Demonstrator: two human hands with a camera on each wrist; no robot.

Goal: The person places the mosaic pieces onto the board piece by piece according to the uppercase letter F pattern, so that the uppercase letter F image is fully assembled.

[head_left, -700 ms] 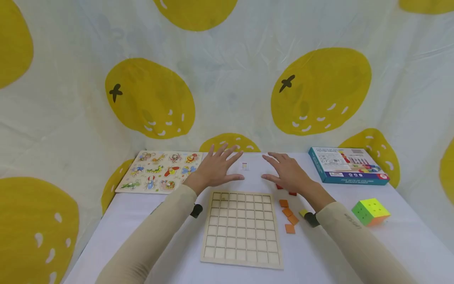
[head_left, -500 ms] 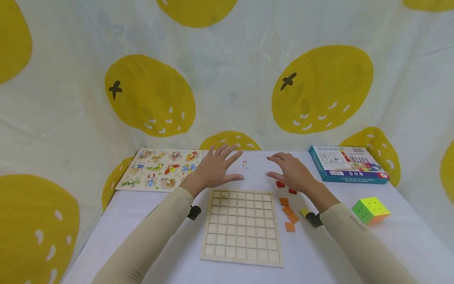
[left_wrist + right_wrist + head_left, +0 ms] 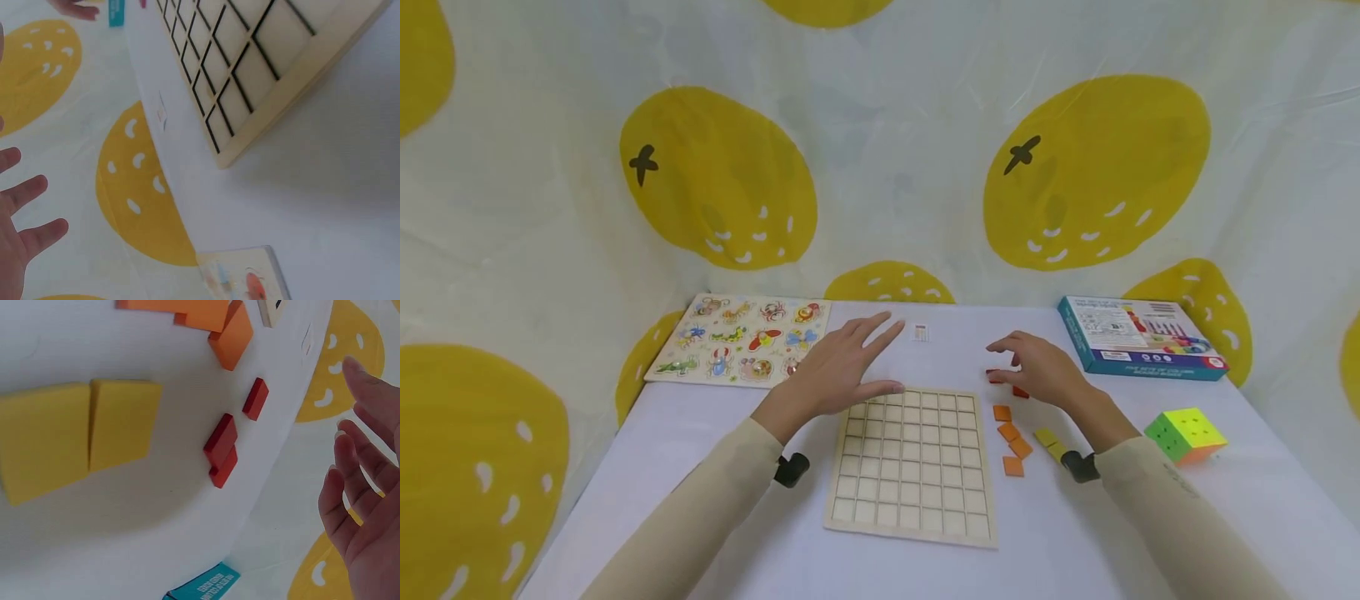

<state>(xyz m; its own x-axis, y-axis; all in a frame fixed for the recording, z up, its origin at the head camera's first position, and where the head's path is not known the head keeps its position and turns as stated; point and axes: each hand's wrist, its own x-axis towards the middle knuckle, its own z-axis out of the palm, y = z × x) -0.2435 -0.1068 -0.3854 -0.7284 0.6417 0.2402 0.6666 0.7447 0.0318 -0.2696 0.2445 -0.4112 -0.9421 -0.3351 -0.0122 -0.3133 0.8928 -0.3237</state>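
Observation:
A wooden grid board lies flat in the middle of the table, its square cells bare wood. Over its far left corner hovers my left hand, fingers spread and holding nothing; part of it shows at the edge of the left wrist view. My right hand is above the red tiles, its fingers loosely bent, with no tile between them. In the right wrist view those fingers stand apart from the tiles. Orange tiles lie scattered along the board's right side, and yellow tiles lie beyond them.
An insect puzzle board lies at the back left. A teal boxed toy lies at the back right, with a puzzle cube in front of it. A small printed card is near the back edge.
My head view has tilted down. My left hand has come down and left towards the board's corner. My right hand has shifted right, closer to the red tiles, its fingers more bent.

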